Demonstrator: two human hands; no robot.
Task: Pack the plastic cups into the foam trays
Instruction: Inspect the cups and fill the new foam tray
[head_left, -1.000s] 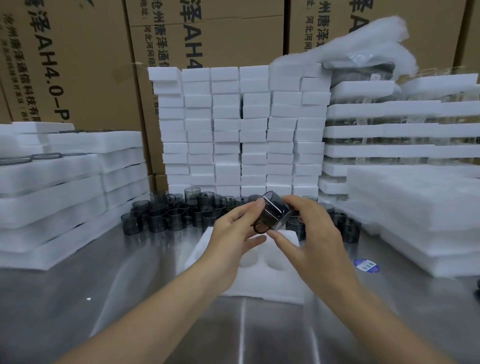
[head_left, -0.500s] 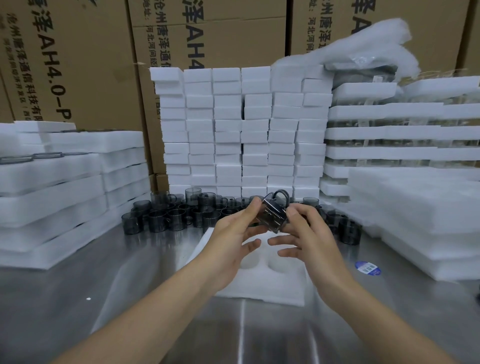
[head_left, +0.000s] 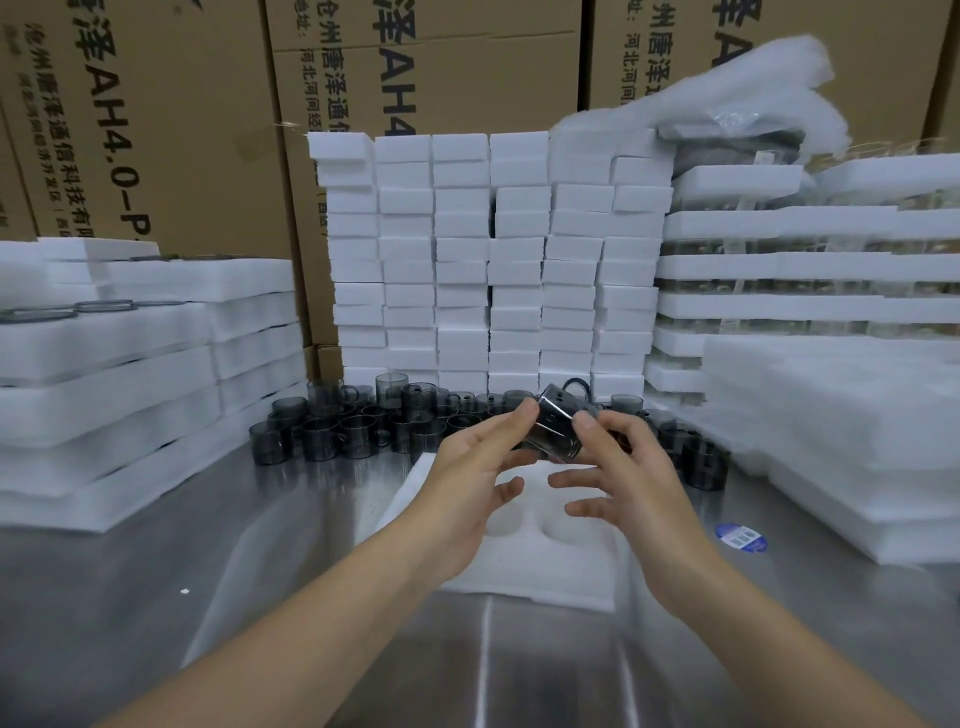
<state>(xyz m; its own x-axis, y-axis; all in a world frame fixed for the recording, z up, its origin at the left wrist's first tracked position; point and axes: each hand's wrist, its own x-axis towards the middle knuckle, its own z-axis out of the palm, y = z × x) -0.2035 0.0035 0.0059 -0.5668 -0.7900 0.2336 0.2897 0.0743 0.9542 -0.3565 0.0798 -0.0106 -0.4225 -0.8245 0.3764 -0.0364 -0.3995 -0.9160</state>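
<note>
From the head camera, a smoky translucent cup (head_left: 551, 431) is held in the air between both hands, tilted on its side with its handle uppermost, above the far edge of a white foam tray (head_left: 545, 574). The left hand (head_left: 467, 470) reaches in with its fingers (head_left: 525, 411) nearly straight: their tips rest against the cup's left side and the thumb hangs apart below, holding nothing. The right hand (head_left: 621, 467) grips the cup from the other side, with one finger pressed on the near wall and others curled behind it, while two lower digits are spread free over the tray. The tray lies flat on the steel bench (head_left: 156, 597) just in front of the person, and its two visible round hollows hold nothing. Behind the tray and to the left, a crowd of loose dark cups (head_left: 337, 428) stands on the bench, and more of them show past the right hand. Beyond them rises a wall of small white foam blocks (head_left: 462, 260). Stacks of wide foam sheets (head_left: 104, 374) lie at the left, and layered foam trays (head_left: 831, 270) are piled at the right. Printed cardboard cartons (head_left: 171, 130) fill the background. A blue sticker (head_left: 740, 538) lies on the bench to the right of the tray.
</note>
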